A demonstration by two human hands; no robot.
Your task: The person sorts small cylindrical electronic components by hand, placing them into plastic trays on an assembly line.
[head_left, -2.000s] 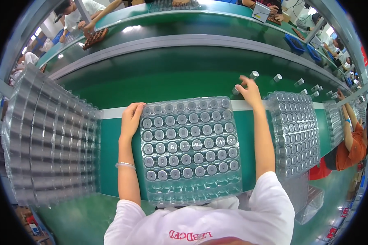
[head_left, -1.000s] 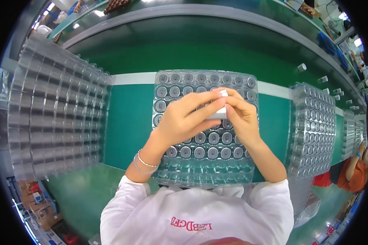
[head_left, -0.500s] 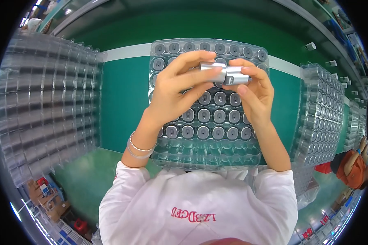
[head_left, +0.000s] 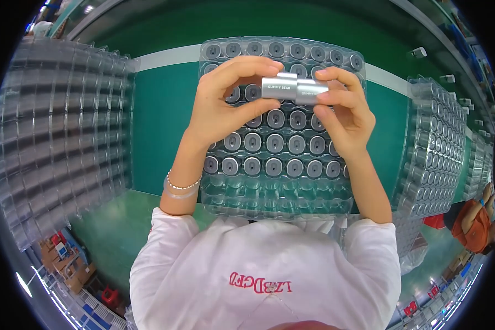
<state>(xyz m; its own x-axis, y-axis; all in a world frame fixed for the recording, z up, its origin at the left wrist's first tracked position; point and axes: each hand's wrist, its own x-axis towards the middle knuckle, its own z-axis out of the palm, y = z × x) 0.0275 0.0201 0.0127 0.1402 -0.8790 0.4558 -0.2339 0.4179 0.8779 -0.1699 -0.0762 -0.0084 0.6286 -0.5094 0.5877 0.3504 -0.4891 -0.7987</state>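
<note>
Silver cylinder [head_left: 294, 88] sits horizontal btwn both hands, above the clear tray [head_left: 275, 192] of silver cylinders. I see left hand [head_left: 225, 104] clamped on its left half w/ thumb under and fingers over; right hand [head_left: 344, 113] pinches the right end.

You worked at a green desk [head_left: 159, 126] with a white stripe [head_left: 168, 56] along its far side. Stacks of clear trays [head_left: 55, 137] stood on your left, more stacks [head_left: 432, 148] on your right, and green floor [head_left: 110, 231] lay near you.
</note>
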